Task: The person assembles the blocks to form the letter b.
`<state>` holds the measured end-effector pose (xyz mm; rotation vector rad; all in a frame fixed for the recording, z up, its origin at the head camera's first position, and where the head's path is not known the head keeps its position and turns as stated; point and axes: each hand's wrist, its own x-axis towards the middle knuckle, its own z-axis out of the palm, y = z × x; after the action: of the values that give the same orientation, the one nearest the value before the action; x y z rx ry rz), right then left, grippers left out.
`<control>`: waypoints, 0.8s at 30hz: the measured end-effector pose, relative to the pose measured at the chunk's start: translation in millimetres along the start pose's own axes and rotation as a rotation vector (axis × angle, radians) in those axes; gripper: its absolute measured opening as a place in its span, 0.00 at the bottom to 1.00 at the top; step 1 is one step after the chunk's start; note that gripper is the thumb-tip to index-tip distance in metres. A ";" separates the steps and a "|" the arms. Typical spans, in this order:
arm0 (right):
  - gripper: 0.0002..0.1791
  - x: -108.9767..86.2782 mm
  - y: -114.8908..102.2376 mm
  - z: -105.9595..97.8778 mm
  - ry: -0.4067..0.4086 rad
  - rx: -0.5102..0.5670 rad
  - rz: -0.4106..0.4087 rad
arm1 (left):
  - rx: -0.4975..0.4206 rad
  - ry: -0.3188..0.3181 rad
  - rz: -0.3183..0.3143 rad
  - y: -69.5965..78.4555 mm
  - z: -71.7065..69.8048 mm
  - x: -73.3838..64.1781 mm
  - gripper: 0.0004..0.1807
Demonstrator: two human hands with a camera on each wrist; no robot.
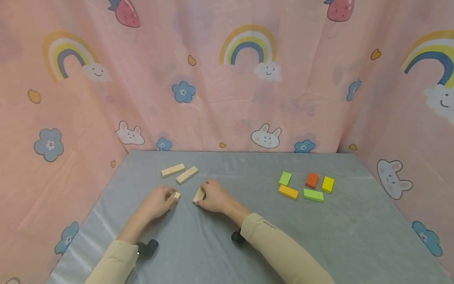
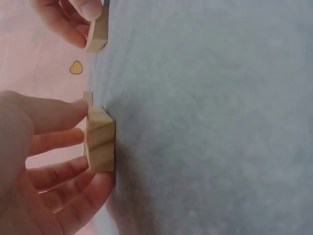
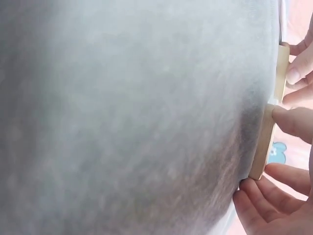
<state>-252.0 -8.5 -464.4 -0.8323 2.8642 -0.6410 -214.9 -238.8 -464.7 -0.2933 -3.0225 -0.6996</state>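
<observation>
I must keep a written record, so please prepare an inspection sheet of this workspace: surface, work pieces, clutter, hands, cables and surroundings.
Surface: grey cloth, lightly wrinkled.
Work pieces: left block and right block, plain wood, held; two loose plain blocks lie beyond the hands.
Clutter: apart at right, two green blocks, orange block, red block, yellow block.
Hands: left hand grips left block; right hand grips right block.
Cables: nothing seen.
Surroundings: pink curtain with rainbows, rabbits, flowers.

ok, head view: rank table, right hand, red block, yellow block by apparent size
1. table
2. right hand
3. red block and yellow block: look alike, too close to rank
</observation>
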 end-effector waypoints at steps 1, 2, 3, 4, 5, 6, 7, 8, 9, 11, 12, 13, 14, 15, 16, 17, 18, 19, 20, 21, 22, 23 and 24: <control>0.29 -0.1 0.4 -0.4 -0.001 0.001 -0.007 | -0.006 -0.008 0.000 -0.1 -0.2 0.4 0.21; 0.29 -0.6 0.6 -1.3 -0.004 0.002 -0.015 | -0.012 -0.016 -0.001 -0.2 -0.4 0.9 0.21; 0.29 -1.1 1.1 -2.0 -0.008 0.003 -0.025 | -0.018 -0.023 0.003 -0.4 -0.9 1.4 0.21; 0.29 -1.8 1.5 -3.1 -0.011 0.010 -0.036 | -0.027 -0.030 0.002 -0.5 -1.5 1.9 0.21; 0.29 -2.4 2.4 -3.9 -0.014 0.010 -0.049 | -0.034 -0.038 0.004 -0.7 -2.2 2.3 0.21; 0.28 -3.1 3.4 -4.8 -0.013 0.015 -0.065 | -0.043 -0.045 0.006 -0.7 -3.3 2.7 0.21; 0.28 -4.5 4.3 -6.2 -0.017 0.021 -0.078 | -0.053 -0.054 0.007 -0.9 -4.3 3.1 0.21; 0.28 -5.8 5.5 -7.6 -0.019 0.029 -0.091 | -0.059 -0.063 0.013 -1.5 -5.6 3.6 0.21; 0.28 -7.1 7.1 -8.8 -0.023 0.039 -0.102 | -0.066 -0.073 0.018 -1.7 -6.9 3.9 0.21; 0.27 -9.8 11.1 -10.8 -0.032 0.057 -0.116 | -0.069 -0.095 0.024 -2.7 -8.7 4.8 0.22; 0.27 -11.4 13.2 -12.0 -0.038 0.072 -0.117 | -0.071 -0.108 0.032 -3.3 -10.0 5.1 0.23; 0.27 -13.0 15.6 -12.9 -0.046 0.084 -0.114 | -0.071 -0.123 0.034 -4.0 -11.0 5.4 0.25; 0.27 -14.1 18.5 -13.7 -0.048 0.097 -0.112 | -0.070 -0.137 0.039 -4.7 -12.1 5.6 0.26; 0.28 -15.3 21.6 -14.4 -0.051 0.107 -0.110 | -0.071 -0.152 0.039 -4.7 -13.1 5.7 0.28; 0.28 -16.4 25.1 -14.8 -0.052 0.112 -0.107 | -0.075 -0.167 0.035 -4.7 -14.2 5.5 0.30; 0.28 -17.7 28.3 -15.9 -0.051 0.122 -0.106 | -0.080 -0.182 0.031 -4.4 -15.5 5.2 0.32; 0.28 -19.2 31.7 -17.2 -0.050 0.128 -0.104 | -0.087 -0.194 0.027 -3.9 -16.5 4.9 0.33; 0.28 -20.6 35.0 -18.5 -0.046 0.132 -0.104 | -0.091 -0.202 0.021 -3.4 -17.3 4.4 0.34; 0.28 -22.3 38.4 -20.1 -0.043 0.134 -0.102 | -0.092 -0.208 0.019 -2.6 -18.0 3.9 0.35; 0.29 -23.9 41.9 -21.6 -0.041 0.134 -0.096 | -0.092 -0.213 0.018 -1.7 -18.5 3.4 0.35; 0.29 -25.5 45.5 -23.1 -0.038 0.133 -0.090 | -0.089 -0.215 0.018 -0.7 -18.8 2.9 0.35; 0.28 -27.2 48.8 -25.1 -0.035 0.136 -0.086 | -0.084 -0.214 0.019 0.3 -18.9 2.5 0.34; 0.28 -28.7 52.3 -26.8 -0.033 0.136 -0.078 | -0.079 -0.213 0.019 1.5 -19.0 2.0 0.34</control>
<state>-258.8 56.5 -462.7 -0.9282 2.7344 -0.8127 -216.9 -245.4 -446.9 -0.4247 -3.1898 -0.8394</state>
